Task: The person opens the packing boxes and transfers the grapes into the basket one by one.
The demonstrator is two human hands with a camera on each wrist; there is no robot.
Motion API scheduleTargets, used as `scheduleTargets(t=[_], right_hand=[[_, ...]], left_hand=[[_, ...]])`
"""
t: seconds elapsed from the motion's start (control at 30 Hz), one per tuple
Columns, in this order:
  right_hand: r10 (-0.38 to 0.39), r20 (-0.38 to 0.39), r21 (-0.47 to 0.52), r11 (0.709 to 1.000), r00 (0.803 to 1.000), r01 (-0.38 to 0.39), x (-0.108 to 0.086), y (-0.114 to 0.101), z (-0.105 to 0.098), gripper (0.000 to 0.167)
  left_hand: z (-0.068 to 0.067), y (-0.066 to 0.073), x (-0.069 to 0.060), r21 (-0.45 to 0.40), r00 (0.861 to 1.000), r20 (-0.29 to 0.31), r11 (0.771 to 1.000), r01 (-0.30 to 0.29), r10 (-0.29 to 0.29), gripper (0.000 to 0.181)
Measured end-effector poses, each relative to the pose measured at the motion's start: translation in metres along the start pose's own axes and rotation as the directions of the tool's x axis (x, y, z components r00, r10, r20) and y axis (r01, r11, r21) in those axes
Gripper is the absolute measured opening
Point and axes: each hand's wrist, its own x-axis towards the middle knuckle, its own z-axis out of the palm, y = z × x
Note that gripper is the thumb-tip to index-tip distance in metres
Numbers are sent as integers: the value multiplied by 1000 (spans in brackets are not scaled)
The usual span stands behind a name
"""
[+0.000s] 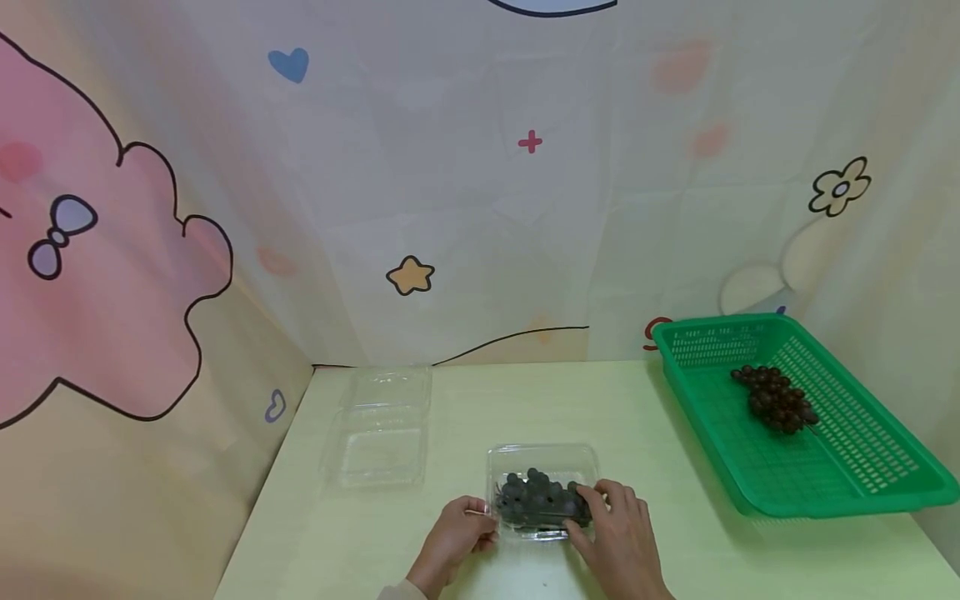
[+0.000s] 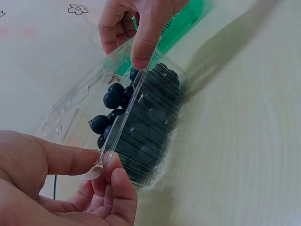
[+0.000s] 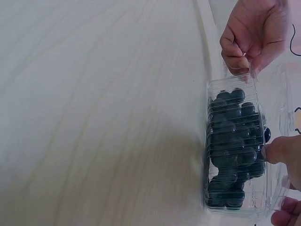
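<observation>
- Left hand (image 1: 456,533) pinches the near left corner of the clear box (image 1: 543,452), thumb against bent fingers, a narrow grip
- Right hand (image 1: 618,533) curves over the box's near right part, thumb at the near rim; whether it grips the wall or only presses the fruit cannot be told
- Black grapes (image 1: 540,502) lie inside the box, some showing above the near rim; box stands on the table (image 1: 300,533) between the hands
- Second clear box (image 1: 384,458) at far left; green basket (image 1: 696,423) at right, red grapes (image 1: 780,404) inside
- Risk, as judged: thin plastic may buckle at the pinched corner if pulled hard
- Risk: grapes may bruise or drop off the stem under firm thumb pressure
- Risk: uneven lifting could tip the box, spilling fruit over the near rim
</observation>
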Motion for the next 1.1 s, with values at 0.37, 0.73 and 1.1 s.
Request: scheduleTargets(t=[0.37, 0.73, 1.1], right_hand=[[41, 38, 5, 999, 998, -41, 0, -1, -3, 53], [55, 71, 36, 998, 996, -58, 0, 0, -4, 52], [35, 115, 25, 999, 993, -38, 2, 1, -9, 36]], left_hand=[[1, -2, 3, 28, 1000, -10, 999, 17, -17, 15], [0, 2, 3, 12, 1000, 12, 1000, 24, -24, 10], [-3, 4, 4, 25, 999, 9, 999, 41, -41, 14]])
